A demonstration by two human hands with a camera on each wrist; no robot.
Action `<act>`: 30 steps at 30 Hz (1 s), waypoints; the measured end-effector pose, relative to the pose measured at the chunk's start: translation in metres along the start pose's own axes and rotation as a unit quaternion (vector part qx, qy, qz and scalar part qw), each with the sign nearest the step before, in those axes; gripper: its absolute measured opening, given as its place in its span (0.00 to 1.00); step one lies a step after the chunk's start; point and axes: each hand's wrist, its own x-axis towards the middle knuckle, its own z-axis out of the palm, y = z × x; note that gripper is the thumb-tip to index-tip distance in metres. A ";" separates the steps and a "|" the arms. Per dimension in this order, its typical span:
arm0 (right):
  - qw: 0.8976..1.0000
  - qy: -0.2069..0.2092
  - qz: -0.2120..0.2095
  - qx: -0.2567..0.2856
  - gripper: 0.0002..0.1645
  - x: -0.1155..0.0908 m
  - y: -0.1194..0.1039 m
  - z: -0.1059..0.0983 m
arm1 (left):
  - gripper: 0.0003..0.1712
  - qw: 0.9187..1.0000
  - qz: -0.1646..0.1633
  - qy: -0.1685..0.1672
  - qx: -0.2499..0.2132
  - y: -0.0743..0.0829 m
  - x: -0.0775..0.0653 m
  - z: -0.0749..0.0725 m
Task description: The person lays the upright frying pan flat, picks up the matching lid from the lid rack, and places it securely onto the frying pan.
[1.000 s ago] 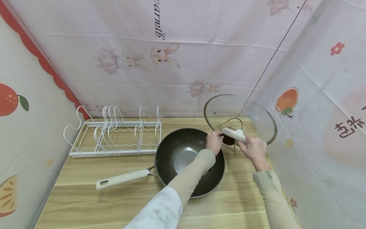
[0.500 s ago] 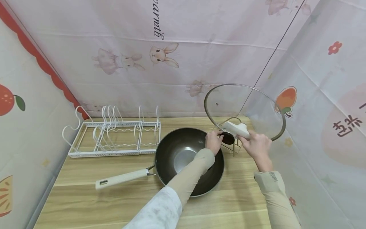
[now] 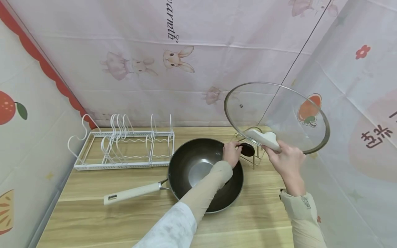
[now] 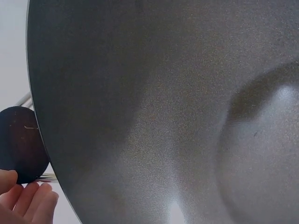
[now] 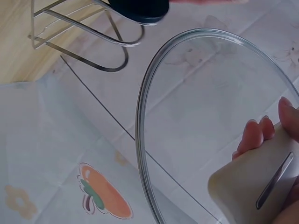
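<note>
The right hand [image 3: 286, 161] keeps its fingers bent around the white handle [image 3: 267, 139] of a glass lid [image 3: 279, 112], which is tilted in the air at far right, near the wire stand [image 3: 253, 161]. The left hand [image 3: 232, 153], almost closed, pinches the edge of 1 dark oval object [image 3: 247, 150], just beside the far right rim of the wok [image 3: 186, 165]. 1 white dish rack [image 3: 113, 167] stands left.

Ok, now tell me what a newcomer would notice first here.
Probably the big glass lid, tilted up at the right, its pale handle in the right hand. Next comes the dark wok mid-table, with the left hand at its far right edge, pinching a dark oval piece near a wire stand.
</note>
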 end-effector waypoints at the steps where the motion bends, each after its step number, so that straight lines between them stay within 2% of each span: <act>1: 1.000 0.004 0.000 0.002 0.28 0.000 -0.002 -0.002 | 0.08 1.000 0.003 0.002 0.000 -0.001 0.000 0.000; 7: 0.999 0.034 0.005 0.013 0.29 -0.001 -0.012 -0.013 | 0.08 1.000 0.004 0.010 -0.019 -0.002 -0.001 0.001; 12: 0.999 0.050 0.006 0.008 0.36 -0.002 -0.019 -0.021 | 0.08 0.999 0.010 0.004 -0.035 -0.001 -0.002 -0.001; 15: 0.999 0.050 0.008 0.010 0.37 -0.003 -0.022 -0.027 | 0.09 0.999 0.013 -0.002 -0.047 0.000 -0.003 -0.006; 21: 0.999 0.041 0.004 0.007 0.29 -0.005 -0.033 -0.040 | 0.11 0.997 0.019 -0.017 -0.070 0.006 -0.005 -0.017; 26: 0.999 0.046 -0.001 0.004 0.33 -0.006 -0.039 -0.047 | 0.10 0.997 0.037 -0.027 -0.064 0.013 -0.007 -0.026; 30: 0.999 0.047 -0.002 0.008 0.35 -0.007 -0.043 -0.052 | 0.10 0.996 0.063 -0.029 -0.050 0.016 -0.012 -0.034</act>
